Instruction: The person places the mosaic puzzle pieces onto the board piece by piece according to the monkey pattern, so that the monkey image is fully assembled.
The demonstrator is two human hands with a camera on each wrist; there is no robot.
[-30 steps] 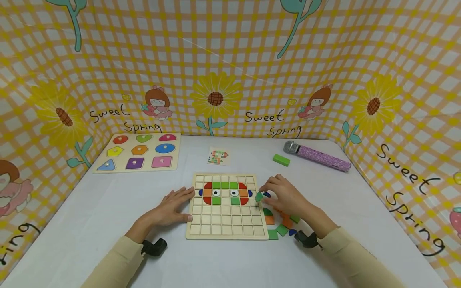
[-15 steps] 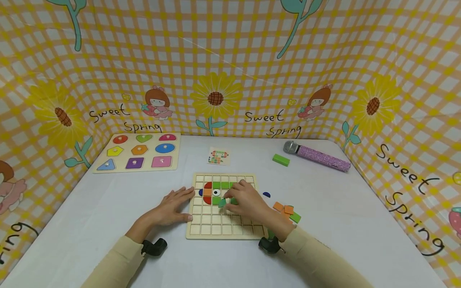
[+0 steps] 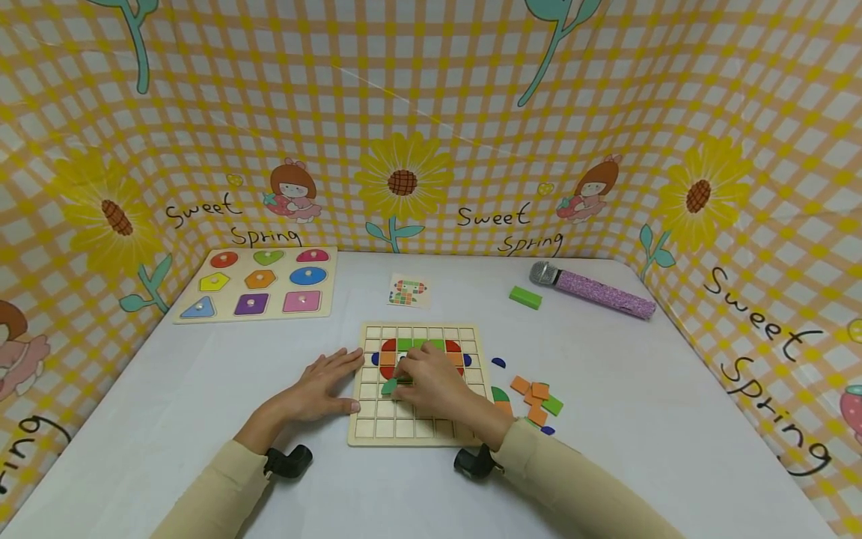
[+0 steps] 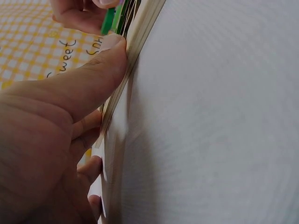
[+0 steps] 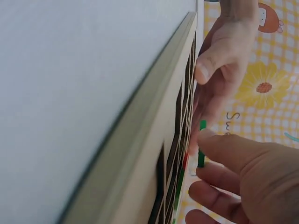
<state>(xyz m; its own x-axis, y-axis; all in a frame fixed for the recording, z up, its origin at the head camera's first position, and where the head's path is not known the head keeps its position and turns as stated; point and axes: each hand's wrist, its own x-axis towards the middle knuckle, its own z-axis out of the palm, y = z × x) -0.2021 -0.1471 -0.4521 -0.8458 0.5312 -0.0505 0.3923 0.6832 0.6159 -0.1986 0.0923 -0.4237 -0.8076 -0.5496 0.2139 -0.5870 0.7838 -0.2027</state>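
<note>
My right hand [image 3: 434,383] pinches a green curved-edge tile [image 3: 388,387] between thumb and fingertips, close over the left part of the wooden grid board [image 3: 424,439]. In the right wrist view the green tile [image 5: 202,143] stands on edge between thumb and finger. Red, orange, green and blue tiles fill some upper cells, partly hidden behind this hand. My left hand [image 3: 316,391] rests with extended fingers along the board's left edge. The left wrist view shows its thumb [image 4: 100,74] touching the board's side.
Loose orange tiles [image 3: 537,415], with green and blue ones, lie right of the board. Behind it are a small picture card [image 3: 408,292], a green block [image 3: 525,298] and a purple glitter microphone [image 3: 602,293]. A shape puzzle [image 3: 277,290] lies at the back left.
My right hand has carried the green tile left, from beyond the board's right edge to over its left part. The left hand has stayed on the board's edge.
</note>
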